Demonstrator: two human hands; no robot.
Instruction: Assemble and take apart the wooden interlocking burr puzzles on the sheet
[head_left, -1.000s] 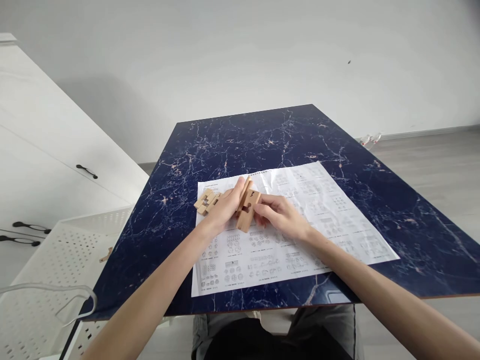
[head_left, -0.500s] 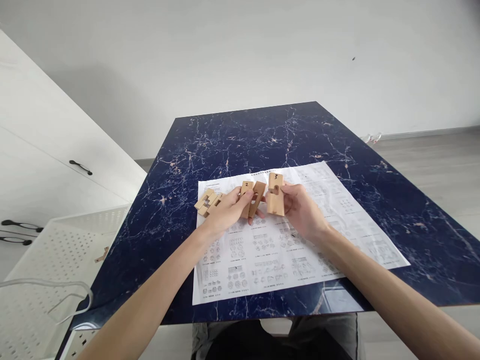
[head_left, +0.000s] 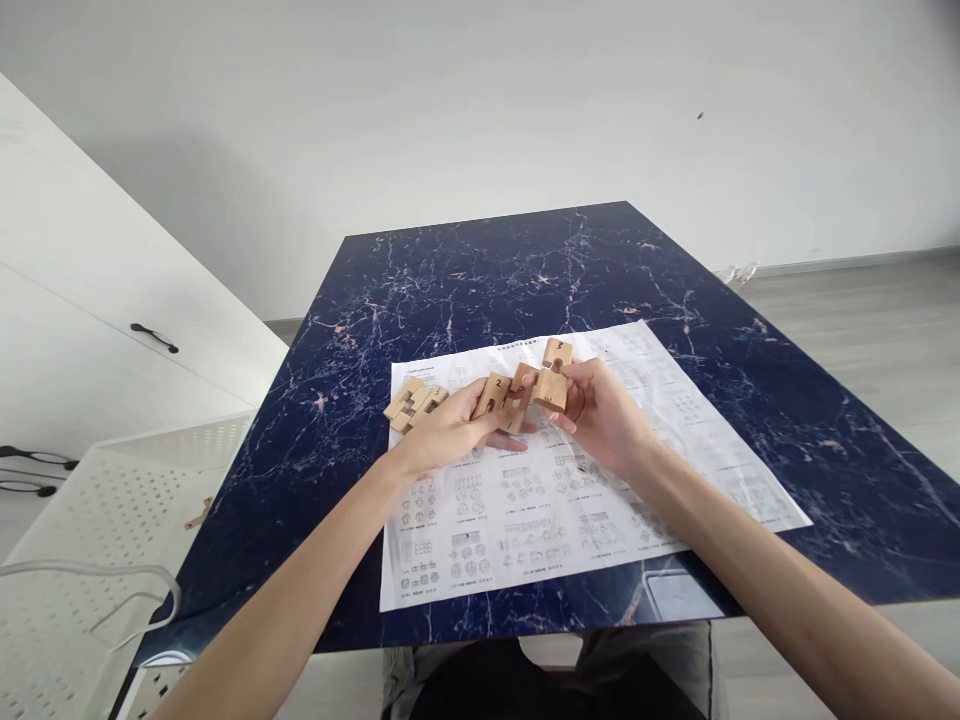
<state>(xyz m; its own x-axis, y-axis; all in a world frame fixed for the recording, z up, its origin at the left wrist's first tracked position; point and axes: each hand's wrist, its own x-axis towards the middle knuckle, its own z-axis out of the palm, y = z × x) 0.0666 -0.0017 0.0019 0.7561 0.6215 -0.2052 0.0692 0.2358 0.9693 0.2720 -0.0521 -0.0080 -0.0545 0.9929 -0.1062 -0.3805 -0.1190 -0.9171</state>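
Observation:
My left hand (head_left: 450, 425) is closed around two notched wooden puzzle pieces. One is the piece marked 2 (head_left: 492, 396); the other is a darker piece (head_left: 517, 402) tilted beside it. The fingers of my right hand (head_left: 604, 410) grip the wooden puzzle piece marked 3 (head_left: 552, 388), which leans with its lower end toward me. The pieces in the two hands are close together, and I cannot tell whether they touch. Left of my left hand, several light wooden puzzle pieces (head_left: 409, 403) lie grouped on the printed sheet (head_left: 540, 545).
The sheet, covered with small diagrams, lies on a dark blue marbled table (head_left: 480, 280). A white perforated basket (head_left: 67, 540) with a white cable (head_left: 97, 568) stands at the left. White cabinets (head_left: 90, 270) are beyond it.
The piece marked 3 has tipped, its lower end now facing me more. The two pieces in my left hand have turned and spread apart slightly. The camera view has shifted a little.

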